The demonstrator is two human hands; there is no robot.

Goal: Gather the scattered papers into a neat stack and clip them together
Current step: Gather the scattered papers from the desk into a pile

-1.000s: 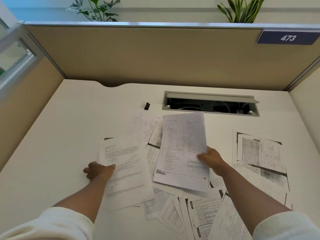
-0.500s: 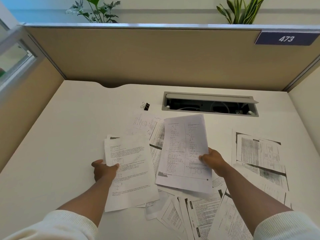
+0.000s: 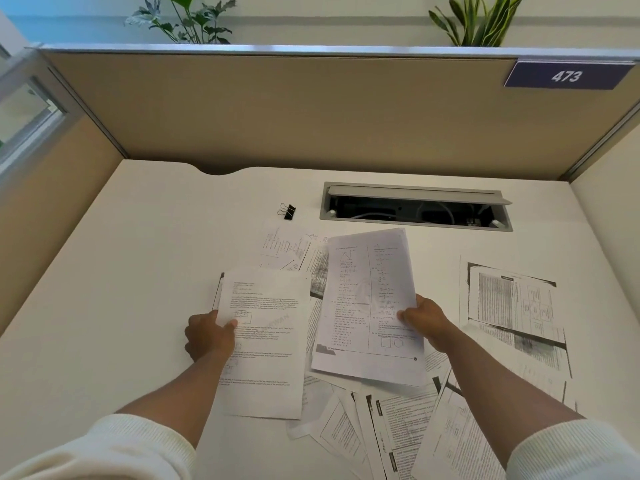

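A: State the count of held items.

B: Two sheets. The left hand pinches the left sheet at its left edge, thumb on top. The right hand grips the right sheet at its right edge; that sheet is raised and tilted above the pile.

A: Remaining papers?

B: The loose papers lie overlapped on the desk, fanned out below and behind both held sheets; the overlap prevents an exact count. A separate group of dark-printed pages lies flat to the right of the right hand.

A: Clips?

B: One black binder clip, on bare desk beyond the papers, apart from both hands.

A: Surroundings?

B: One open cable tray just right of the clip. One partition with a plate reading 473. Two plants behind it.
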